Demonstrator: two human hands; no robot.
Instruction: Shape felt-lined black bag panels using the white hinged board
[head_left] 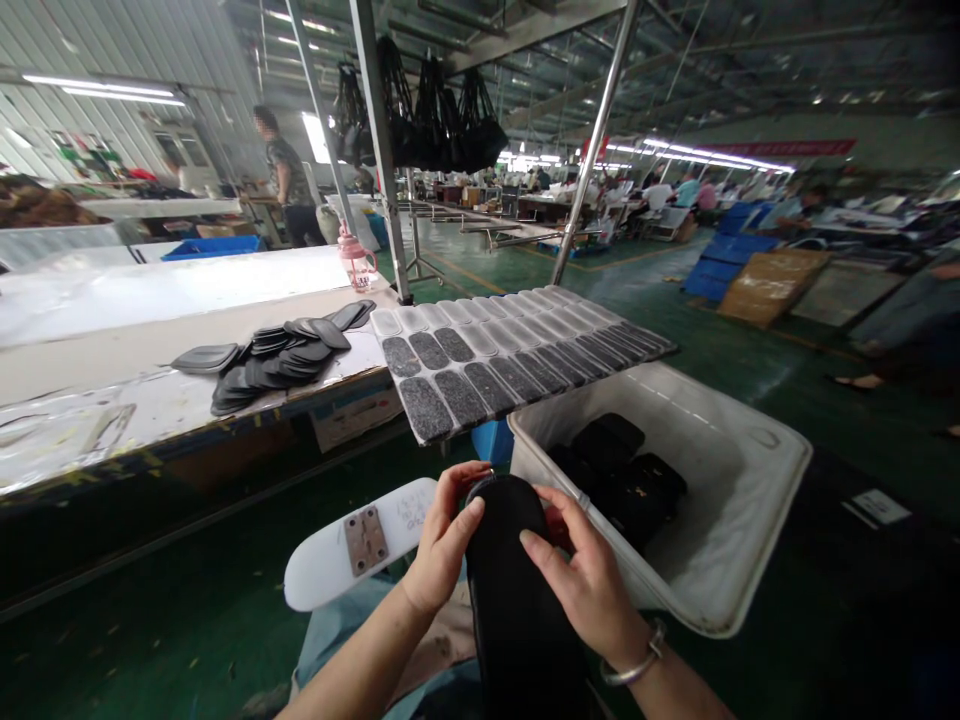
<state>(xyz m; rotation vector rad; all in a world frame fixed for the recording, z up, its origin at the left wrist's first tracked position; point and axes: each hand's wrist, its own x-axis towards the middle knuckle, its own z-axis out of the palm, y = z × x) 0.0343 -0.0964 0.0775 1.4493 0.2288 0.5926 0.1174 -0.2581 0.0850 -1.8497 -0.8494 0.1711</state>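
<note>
A long black piece with a rounded end (510,590) points away from me at the lower middle, its near part running out of the frame. My left hand (450,540) grips its far left edge, thumb on top and fingers curled around the rim. On the right edge, my right hand (577,555) holds it in the same way, thumb pressing the upper face; a metal bangle is on that wrist. A white round-ended board (322,565) with a rusty metal plate (365,540) lies to the left of my left hand. The underside of the black piece is hidden.
A white plastic bin (720,480) with several black items (645,490) stands at right. Ahead is a board with grey oval pads (510,360). Black flat pieces (289,355) lie piled on the left table (67,350), near a pink bottle (355,258). Metal poles (381,150) rise ahead.
</note>
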